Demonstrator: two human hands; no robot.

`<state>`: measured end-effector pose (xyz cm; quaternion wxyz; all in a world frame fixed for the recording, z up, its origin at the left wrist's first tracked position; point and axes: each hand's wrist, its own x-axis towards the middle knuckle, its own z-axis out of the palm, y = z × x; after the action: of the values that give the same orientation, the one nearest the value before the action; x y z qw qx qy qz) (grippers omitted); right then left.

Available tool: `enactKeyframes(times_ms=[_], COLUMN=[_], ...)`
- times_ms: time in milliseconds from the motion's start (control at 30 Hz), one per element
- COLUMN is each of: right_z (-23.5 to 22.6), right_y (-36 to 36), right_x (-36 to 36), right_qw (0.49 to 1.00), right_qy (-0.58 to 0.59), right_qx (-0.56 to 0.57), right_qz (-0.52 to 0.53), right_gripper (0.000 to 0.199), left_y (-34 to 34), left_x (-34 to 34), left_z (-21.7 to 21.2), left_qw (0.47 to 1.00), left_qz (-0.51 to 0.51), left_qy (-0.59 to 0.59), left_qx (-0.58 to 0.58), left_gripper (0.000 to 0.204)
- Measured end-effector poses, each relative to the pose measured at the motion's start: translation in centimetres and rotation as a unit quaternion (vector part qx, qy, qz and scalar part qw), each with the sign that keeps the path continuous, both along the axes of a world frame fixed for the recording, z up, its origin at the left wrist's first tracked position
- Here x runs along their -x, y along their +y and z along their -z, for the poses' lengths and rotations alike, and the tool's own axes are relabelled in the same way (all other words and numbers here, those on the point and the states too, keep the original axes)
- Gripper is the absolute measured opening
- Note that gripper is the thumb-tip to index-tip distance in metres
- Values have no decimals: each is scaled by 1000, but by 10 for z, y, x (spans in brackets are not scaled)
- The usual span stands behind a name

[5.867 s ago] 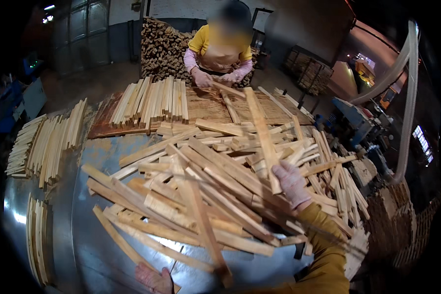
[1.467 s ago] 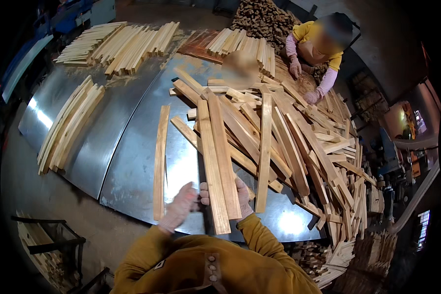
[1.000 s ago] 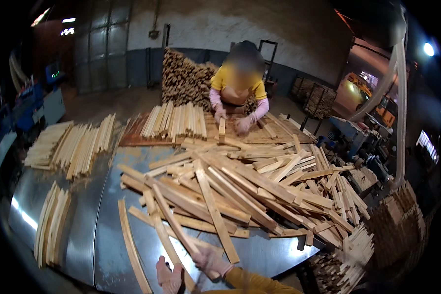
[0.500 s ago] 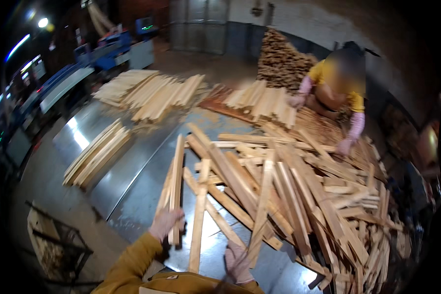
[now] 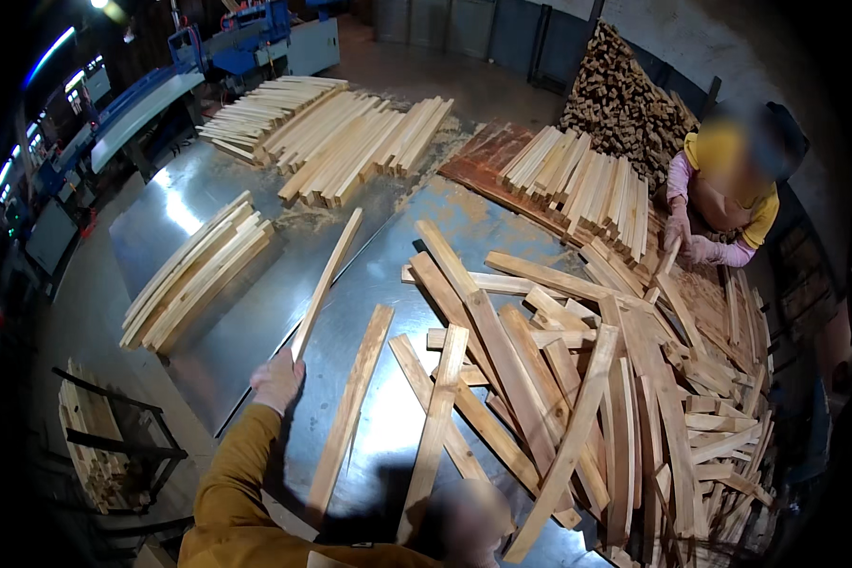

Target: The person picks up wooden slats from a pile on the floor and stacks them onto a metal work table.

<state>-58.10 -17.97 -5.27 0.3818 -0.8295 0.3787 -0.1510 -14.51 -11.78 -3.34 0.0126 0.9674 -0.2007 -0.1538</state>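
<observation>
My left hand is closed round the lower end of a thin wooden strip, which slants up and away over the metal table. Just right of it, a loose strip lies on the tabletop. At the lower edge is my right hand, smeared by motion, so its fingers do not show clearly. Nearest to it are the near ends of a pale strip and another slanting strip, both at the edge of a jumbled heap of strips.
Curved strips are stacked on the left. Rows of strips line the far side, with more on a reddish board. A co-worker at the right holds a wood piece. A black rack stands lower left.
My left hand has moved left with one strip, away from the strip beside it. My right hand has shifted slightly and blurred. The co-worker's hands have come together at a wood piece.
</observation>
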Motion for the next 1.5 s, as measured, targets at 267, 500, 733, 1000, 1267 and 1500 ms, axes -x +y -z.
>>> enactKeyframes(times_ms=[267, 500, 733, 1000, 1267, 1500], right_z=[5, 22, 33, 47, -15, -50], right_y=[-44, -85, -79, -92, -99, -57], right_x=[-54, -96, -106, -115, -87, 5], right_qw=[996, 994, 993, 995, 991, 888], right_qy=[77, 94, 87, 62, 95, 267], right_qx=[-36, -54, -59, -52, 22, 184], right_qz=[14, 15, 46, 60, 94, 326], right_gripper=[38, 40, 44, 50, 56, 91], left_y=[-26, -136, -202, -215, -314, -100], left_x=[-40, -103, -147, -149, -159, 44], left_z=[-26, 18, -9, -4, 30, -8], left_qw=[997, 989, 991, 984, 910, 881], left_qz=[25, 138, 130, 78, 84, 125], left_qy=[12, -48, 4, -53, -57, 26], left_qx=[-70, 33, -38, 149, 401, 456], left_gripper=[38, 36, 43, 37, 55, 51])
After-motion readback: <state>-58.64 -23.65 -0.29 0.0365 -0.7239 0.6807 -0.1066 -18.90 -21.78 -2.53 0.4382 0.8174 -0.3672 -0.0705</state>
